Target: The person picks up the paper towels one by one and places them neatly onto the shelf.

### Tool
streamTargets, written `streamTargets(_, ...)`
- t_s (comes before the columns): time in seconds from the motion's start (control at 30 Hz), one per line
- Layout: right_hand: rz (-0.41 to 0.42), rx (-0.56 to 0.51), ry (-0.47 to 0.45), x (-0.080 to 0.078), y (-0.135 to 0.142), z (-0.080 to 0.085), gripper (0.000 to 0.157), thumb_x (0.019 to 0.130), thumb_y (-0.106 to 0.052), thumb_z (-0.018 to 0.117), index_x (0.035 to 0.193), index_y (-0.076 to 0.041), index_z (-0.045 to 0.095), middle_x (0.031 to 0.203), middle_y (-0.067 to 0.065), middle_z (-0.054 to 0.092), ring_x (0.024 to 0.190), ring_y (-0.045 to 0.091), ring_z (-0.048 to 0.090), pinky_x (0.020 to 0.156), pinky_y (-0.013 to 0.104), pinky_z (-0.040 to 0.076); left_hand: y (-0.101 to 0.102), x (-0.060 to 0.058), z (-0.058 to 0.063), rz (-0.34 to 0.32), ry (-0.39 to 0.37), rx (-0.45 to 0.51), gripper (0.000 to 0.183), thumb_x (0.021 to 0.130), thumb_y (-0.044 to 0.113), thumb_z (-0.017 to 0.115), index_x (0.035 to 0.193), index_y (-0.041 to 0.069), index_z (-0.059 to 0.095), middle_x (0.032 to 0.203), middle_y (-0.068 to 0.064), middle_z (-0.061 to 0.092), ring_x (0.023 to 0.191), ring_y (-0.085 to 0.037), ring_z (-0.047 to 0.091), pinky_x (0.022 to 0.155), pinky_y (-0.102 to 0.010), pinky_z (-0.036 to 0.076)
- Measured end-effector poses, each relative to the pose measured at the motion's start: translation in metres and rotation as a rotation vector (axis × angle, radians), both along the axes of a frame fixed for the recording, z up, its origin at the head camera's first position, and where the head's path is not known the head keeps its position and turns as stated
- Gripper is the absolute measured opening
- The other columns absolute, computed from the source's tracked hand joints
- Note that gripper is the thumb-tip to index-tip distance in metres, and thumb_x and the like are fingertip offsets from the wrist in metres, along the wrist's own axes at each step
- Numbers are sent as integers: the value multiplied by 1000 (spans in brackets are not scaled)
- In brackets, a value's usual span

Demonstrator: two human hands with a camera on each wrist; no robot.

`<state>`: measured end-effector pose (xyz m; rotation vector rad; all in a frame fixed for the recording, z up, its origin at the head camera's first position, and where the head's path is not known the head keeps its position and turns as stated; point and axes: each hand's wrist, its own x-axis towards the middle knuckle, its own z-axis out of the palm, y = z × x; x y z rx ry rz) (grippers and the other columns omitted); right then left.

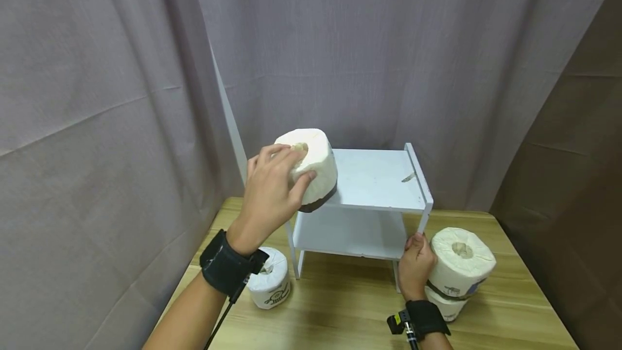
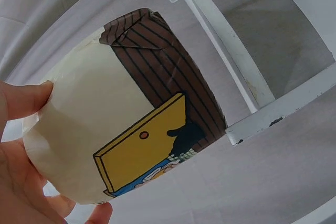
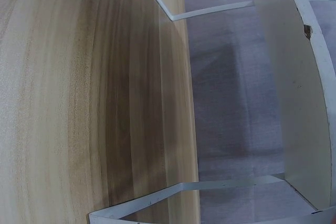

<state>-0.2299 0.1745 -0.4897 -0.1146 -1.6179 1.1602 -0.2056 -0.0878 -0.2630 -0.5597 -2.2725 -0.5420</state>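
My left hand (image 1: 272, 190) grips a wrapped toilet paper roll (image 1: 320, 169) above the left part of a small white two-tier shelf (image 1: 376, 177). Fingers lie on the roll's top near its core hole, with the thumb on its near side. In the left wrist view the wrapper of the toilet paper roll (image 2: 89, 108) shows a brown striped band and a yellow printed shape, tilted beside the white frame. My right hand (image 1: 417, 266) holds the shelf's right front upright. The right wrist view shows the shelf's board (image 3: 294, 77) and thin legs; the hand itself is almost wholly out of frame.
One wrapped roll (image 1: 272, 285) stands on the wooden table (image 1: 335, 307) left of the shelf. To the right, beside my right hand, an upper roll (image 1: 464, 269) sits on a lower roll (image 1: 444, 307). Grey curtains (image 1: 369, 53) hang behind and at the left.
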Motion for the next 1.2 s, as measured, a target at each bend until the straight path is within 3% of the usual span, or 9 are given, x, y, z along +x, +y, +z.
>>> streamTargets(0.3, -11, 0, 12, -3, -4, 0, 40, 103, -9, 41, 67, 6, 47, 57, 13, 41, 54, -3, 32, 55, 24, 28, 0, -8, 0, 6, -65, -16, 43, 92, 36, 63, 130, 17, 63, 130, 2, 62, 125, -20, 43, 100, -45, 28)
streamTargets(0.7, -5, -6, 8, -3, -4, -2, 40, 103, -9, 41, 67, 6, 46, 57, 12, 41, 55, -3, 32, 55, 24, 28, -2, -22, -1, -2, -83, -63, 43, 92, 35, 63, 133, 19, 61, 130, 0, 62, 123, -24, 44, 98, -47, 29)
streamTargets(1.2, -24, 6, 22, -2, -1, -5, 42, 104, -12, 41, 66, 5, 46, 56, 11, 42, 55, -2, 33, 54, 24, 28, 2, -32, 6, 5, -172, -192, 42, 96, 37, 59, 135, 21, 59, 131, 5, 61, 127, -21, 41, 103, -45, 26)
